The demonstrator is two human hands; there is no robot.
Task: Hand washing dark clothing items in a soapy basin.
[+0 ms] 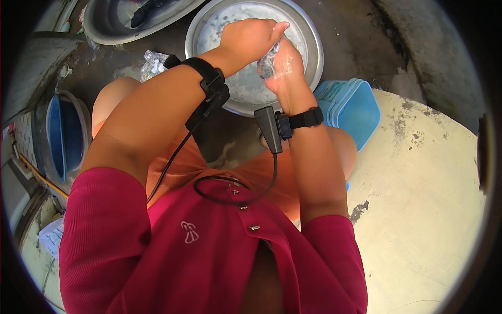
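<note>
Both hands are together above a round metal basin [316, 57] of cloudy, greyish water. A small bunched dark grey wet cloth [267, 65] is squeezed between them; its kind is too crumpled to tell. My left hand [248, 41] is closed in a fist over the upper end of the cloth, its thumb pointing right. Below it, my right hand [286, 65] has its fingers curled round the cloth, with whitish suds on the palm and wrist. Part of the cloth is hidden inside the hands.
Another metal basin [112, 39] with a dark item in it stands at the far left. A crumpled clear plastic bag [153, 64] lies near my left knee. Light blue stacked buckets [361, 112] stand by my right knee, beside a pale worn slab [418, 209]. A blue basin [56, 138] leans at left.
</note>
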